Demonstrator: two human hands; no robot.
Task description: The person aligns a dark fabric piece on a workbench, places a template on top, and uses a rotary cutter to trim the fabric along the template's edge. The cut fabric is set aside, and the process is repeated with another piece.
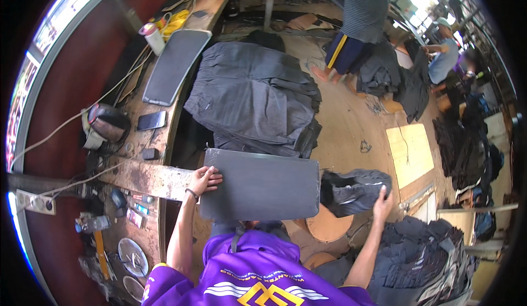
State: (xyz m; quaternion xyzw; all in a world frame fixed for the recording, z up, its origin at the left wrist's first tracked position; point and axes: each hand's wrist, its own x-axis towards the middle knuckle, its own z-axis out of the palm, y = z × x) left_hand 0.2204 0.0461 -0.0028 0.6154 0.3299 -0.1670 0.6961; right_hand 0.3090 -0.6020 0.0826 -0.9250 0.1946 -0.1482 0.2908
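Purple shirt shoulders (258,278) fill the bottom edge. Above them lies a grey padded board (261,184) — the left hand (204,181) rests on its left edge, fingers spread flat. To the right, the right hand (382,203) grips a crumpled dark garment (354,188) just beside the board. Beyond the board, a stack of folded dark garments (255,100) — well apart from both hands.

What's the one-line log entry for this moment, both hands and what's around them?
left hand: resting on grey board edge | right hand: on dark garment | ahead: stacked dark garments | workbench at left
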